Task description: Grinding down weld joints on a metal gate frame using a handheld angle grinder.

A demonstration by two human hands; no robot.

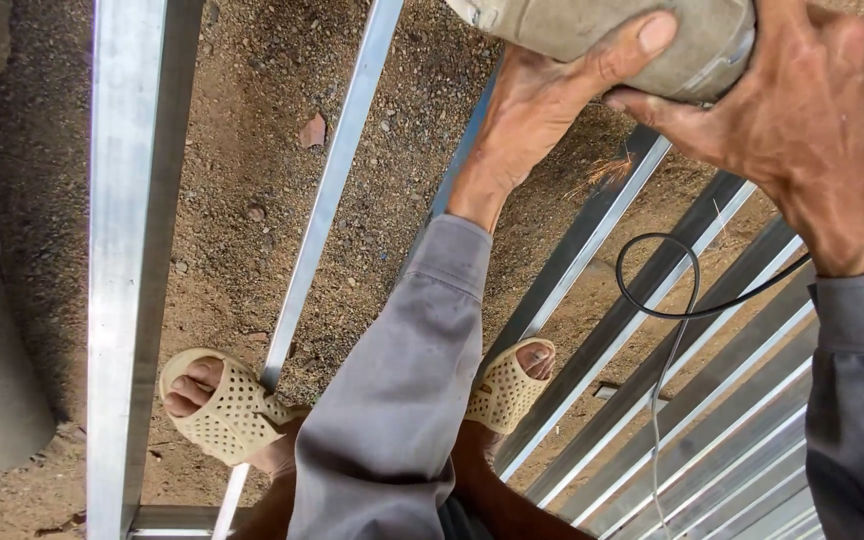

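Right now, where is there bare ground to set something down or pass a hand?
Bare dirt lies open between the wide metal bar and the thin bar. At right it is crowded: close-set rails, the black cord, and both hands, left hand and right hand, on the power tool.

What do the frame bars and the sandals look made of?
Frame bars: metal, probably galvanised steel or aluminium; bright silvery sheen with sharp straight edges. Sandals: moulded rubber or plastic by the look; matte cream, perforated with rows of small holes.
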